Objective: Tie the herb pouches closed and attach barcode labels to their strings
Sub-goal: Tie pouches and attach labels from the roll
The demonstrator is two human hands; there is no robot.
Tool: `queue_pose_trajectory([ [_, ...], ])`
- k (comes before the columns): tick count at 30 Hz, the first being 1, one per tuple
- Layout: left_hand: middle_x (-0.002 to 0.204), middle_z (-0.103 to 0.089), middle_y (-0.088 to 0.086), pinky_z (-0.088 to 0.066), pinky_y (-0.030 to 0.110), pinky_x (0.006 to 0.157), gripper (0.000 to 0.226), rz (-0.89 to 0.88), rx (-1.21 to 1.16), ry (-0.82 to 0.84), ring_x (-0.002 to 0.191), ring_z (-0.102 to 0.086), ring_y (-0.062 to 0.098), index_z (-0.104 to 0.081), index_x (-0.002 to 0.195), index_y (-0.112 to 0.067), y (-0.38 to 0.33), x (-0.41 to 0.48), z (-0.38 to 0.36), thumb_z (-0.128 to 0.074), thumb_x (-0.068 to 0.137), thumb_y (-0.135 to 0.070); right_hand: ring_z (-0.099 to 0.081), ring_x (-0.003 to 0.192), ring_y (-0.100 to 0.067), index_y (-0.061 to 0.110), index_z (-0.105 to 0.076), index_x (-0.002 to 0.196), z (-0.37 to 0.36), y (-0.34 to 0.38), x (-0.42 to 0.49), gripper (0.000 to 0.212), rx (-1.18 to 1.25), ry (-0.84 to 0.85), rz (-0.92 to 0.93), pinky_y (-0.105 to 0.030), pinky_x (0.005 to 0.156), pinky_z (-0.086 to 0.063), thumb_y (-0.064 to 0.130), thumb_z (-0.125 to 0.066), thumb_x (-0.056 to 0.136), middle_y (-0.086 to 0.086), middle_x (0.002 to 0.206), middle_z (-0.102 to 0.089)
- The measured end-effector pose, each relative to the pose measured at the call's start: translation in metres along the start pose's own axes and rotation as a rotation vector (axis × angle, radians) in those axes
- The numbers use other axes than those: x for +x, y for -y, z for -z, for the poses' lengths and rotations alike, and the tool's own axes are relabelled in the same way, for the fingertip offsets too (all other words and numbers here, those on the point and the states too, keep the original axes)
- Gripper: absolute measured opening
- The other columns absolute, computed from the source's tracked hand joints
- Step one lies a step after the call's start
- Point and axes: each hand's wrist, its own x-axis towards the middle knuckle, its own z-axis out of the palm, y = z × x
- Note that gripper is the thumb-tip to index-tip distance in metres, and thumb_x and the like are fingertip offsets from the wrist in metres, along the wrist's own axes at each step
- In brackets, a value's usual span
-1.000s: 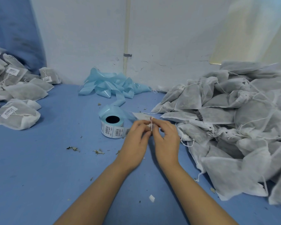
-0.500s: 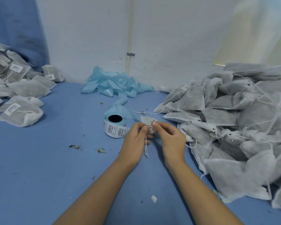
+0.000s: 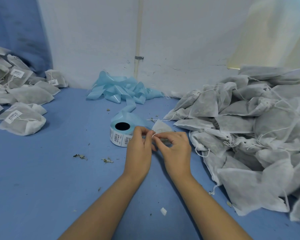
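String [image 3: 154,135] of white cord pinched between fingertips of both hands at centre of blue surface [image 3: 42,179]. Left hand [image 3: 139,149] and right hand [image 3: 176,151] close together, fingers curled, backs toward camera. Herb pouch [image 3: 160,127] lying just beyond fingertips, partly hidden, touching surface. Label roll [image 3: 119,134] immediately left of left hand, standing on edge, barcode labels facing outward. Blue backing strip [image 3: 121,90] trailing from roll into crumpled heap against white wall [image 3: 180,40]. Unlabelled pouch pile [image 3: 249,122] heaped at right. Labelled pouches [image 3: 19,104] grouped at far left. Herb crumbs [image 3: 107,160] scattered near centre.
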Motion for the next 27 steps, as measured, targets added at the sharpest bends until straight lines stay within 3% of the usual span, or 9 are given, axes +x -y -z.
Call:
queue_pose_trajectory([
  [3,0.061,-0.062,-0.007,-0.042,0.012,0.053,0.014,-0.014,-0.025,0.013,0.050,-0.054,0.003,-0.051,0.083,-0.021,-0.001,-0.001,0.000,-0.051,0.097,-0.017,-0.046,0.094,-0.002,0.022,-0.075,0.078,-0.001,0.000,0.000,0.003,-0.021,-0.010,0.010,-0.008,0.076,-0.037,0.020,-0.074,0.080,0.016,0.079,-0.068],
  [5,0.070,-0.066,-0.011,-0.045,0.013,0.055,0.011,0.001,-0.082,0.016,0.055,-0.057,0.004,-0.053,0.086,-0.018,-0.001,-0.001,0.000,-0.052,0.097,-0.015,-0.047,0.095,-0.005,0.020,-0.071,0.076,-0.002,0.003,-0.001,0.006,0.012,0.005,-0.018,-0.009,0.076,-0.037,0.016,-0.074,0.079,0.014,0.079,-0.066],
  [9,0.087,-0.068,0.009,-0.051,0.019,0.061,0.010,0.076,-0.207,0.069,0.073,-0.066,0.012,-0.052,0.087,-0.013,0.000,0.002,0.001,-0.052,0.096,-0.009,-0.055,0.090,-0.010,0.018,-0.064,0.072,-0.002,0.008,-0.002,0.013,0.155,0.022,-0.152,-0.021,0.077,-0.044,0.009,-0.073,0.076,0.011,0.082,-0.060],
  [14,0.087,-0.068,0.016,-0.052,0.018,0.062,0.008,0.146,-0.320,0.105,0.072,-0.068,0.014,-0.050,0.088,-0.009,0.000,0.006,0.002,-0.051,0.096,-0.008,-0.054,0.063,0.009,0.016,-0.065,0.068,-0.001,0.011,0.002,0.017,0.380,0.070,-0.324,-0.006,0.065,-0.042,0.004,-0.071,0.079,0.004,0.095,-0.048],
  [19,0.080,-0.069,0.002,-0.051,0.014,0.065,0.005,0.092,-0.180,0.056,0.070,-0.065,0.002,-0.061,0.089,-0.009,0.004,0.008,0.004,-0.059,0.093,-0.011,-0.059,0.062,-0.002,0.014,-0.065,0.065,0.005,0.012,0.006,0.021,0.665,0.187,-0.523,-0.010,0.057,-0.044,0.004,-0.064,0.083,0.005,0.069,-0.068],
  [27,0.072,-0.069,-0.001,-0.048,0.010,0.060,0.005,0.114,-0.107,-0.009,0.060,-0.064,-0.001,-0.068,0.089,-0.005,0.007,0.014,0.009,-0.066,0.088,-0.010,-0.047,0.053,-0.008,0.011,-0.063,0.070,0.010,0.009,0.013,0.021,0.894,0.076,-0.674,-0.020,0.058,-0.040,0.002,-0.057,0.087,0.003,0.060,-0.061],
])
